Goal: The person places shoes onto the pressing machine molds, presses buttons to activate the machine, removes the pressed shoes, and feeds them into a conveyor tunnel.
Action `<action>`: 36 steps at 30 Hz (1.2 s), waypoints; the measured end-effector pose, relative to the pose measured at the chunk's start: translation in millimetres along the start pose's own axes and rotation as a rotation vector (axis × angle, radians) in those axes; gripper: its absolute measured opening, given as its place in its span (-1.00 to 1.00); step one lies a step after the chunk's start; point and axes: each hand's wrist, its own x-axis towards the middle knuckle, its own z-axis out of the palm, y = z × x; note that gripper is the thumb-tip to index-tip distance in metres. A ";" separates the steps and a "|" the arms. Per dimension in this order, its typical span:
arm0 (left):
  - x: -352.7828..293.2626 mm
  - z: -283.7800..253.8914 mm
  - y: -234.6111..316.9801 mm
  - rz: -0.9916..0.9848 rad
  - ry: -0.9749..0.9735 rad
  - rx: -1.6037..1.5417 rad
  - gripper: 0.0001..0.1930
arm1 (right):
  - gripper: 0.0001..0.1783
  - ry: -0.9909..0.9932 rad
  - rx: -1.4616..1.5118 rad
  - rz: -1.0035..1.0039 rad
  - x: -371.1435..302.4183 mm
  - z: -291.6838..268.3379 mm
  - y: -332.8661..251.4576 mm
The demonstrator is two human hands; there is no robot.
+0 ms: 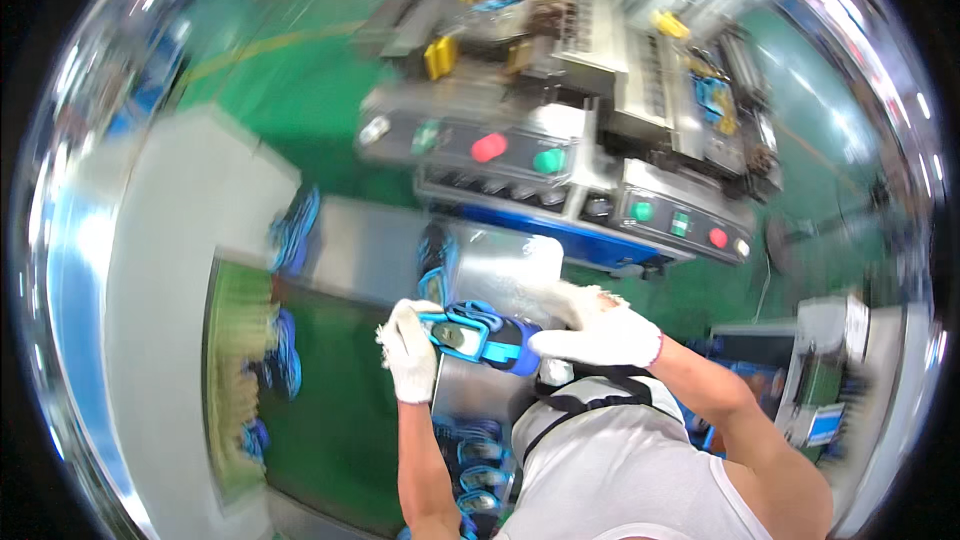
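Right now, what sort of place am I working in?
Probably a factory floor: a grey machine with red and green push buttons, a green painted floor, and your gloved hands, left hand and right hand, holding a blue strap piece.

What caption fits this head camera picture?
Left hand and right hand, both gloved, hold a blue strap piece before a machine.

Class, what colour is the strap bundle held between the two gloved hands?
Bright blue with a dark navy band, the strap bundle shows best in the head view.
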 end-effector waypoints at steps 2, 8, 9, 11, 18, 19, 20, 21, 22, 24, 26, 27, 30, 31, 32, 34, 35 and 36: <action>30.3 73.4 66.2 0.343 -0.163 0.273 -0.70 | 0.02 0.030 -0.214 -0.037 -11.6 -46.1 4.6; 55.0 292.6 230.1 0.972 -0.572 0.412 -0.88 | -0.33 0.450 -0.202 -0.066 -61.9 -162.0 100.4; 54.4 320.9 249.1 0.998 -0.632 0.421 -0.87 | -0.25 0.507 -0.055 -0.148 -83.4 -184.4 106.4; 65.1 383.1 278.8 1.014 -0.735 0.106 -0.79 | -0.22 0.534 0.140 0.301 -139.6 -228.6 100.4; 187.1 618.1 242.5 0.391 -0.514 0.229 -0.39 | -0.38 1.114 0.878 -0.023 -228.8 -203.6 226.2; 170.4 655.3 263.9 0.322 -0.591 0.458 -0.18 | -0.41 1.228 0.870 -0.004 -243.8 -190.5 246.3; 178.1 687.2 258.6 0.314 -0.506 0.469 -0.17 | -0.43 1.305 0.843 -0.017 -253.2 -180.0 255.8; 196.1 713.6 241.1 0.305 -0.402 0.489 -0.16 | -0.37 1.308 0.964 -0.042 -261.2 -194.7 233.5; 220.2 733.5 224.1 0.292 -0.405 0.523 -0.17 | -0.32 1.315 1.082 -0.067 -270.4 -209.5 210.4; 235.1 774.0 200.4 0.300 -0.291 0.685 -0.23 | -0.13 1.415 1.063 -0.145 -274.5 -231.8 189.7; 263.7 788.1 192.1 0.344 -0.282 0.646 -0.47 | -0.05 1.435 1.100 -0.205 -269.4 -243.2 183.6; 292.4 779.4 184.5 0.330 -0.375 0.584 -0.56 | -0.05 1.404 1.106 -0.206 -268.9 -247.6 186.6; 275.6 761.6 232.9 0.076 -0.659 0.263 -0.75 | -0.31 1.414 0.894 0.121 -263.2 -250.1 203.2; 286.0 741.5 234.5 0.024 -0.659 0.044 -0.80 | -0.38 1.441 0.776 0.122 -252.1 -256.9 202.8; 297.9 715.8 236.7 0.002 -0.700 0.016 -0.75 | -0.41 1.393 0.800 0.050 -243.7 -270.8 198.2; 273.7 667.7 258.0 0.142 -0.730 0.222 -0.66 | -0.40 1.362 0.799 0.003 -229.5 -294.8 192.4; 247.7 642.8 259.0 0.260 -0.616 0.165 -0.65 | -0.37 1.365 0.766 0.009 -219.3 -302.5 195.4; 238.0 606.1 259.6 0.353 -0.538 0.341 -0.63 | -0.33 1.358 0.712 0.002 -205.8 -314.1 195.3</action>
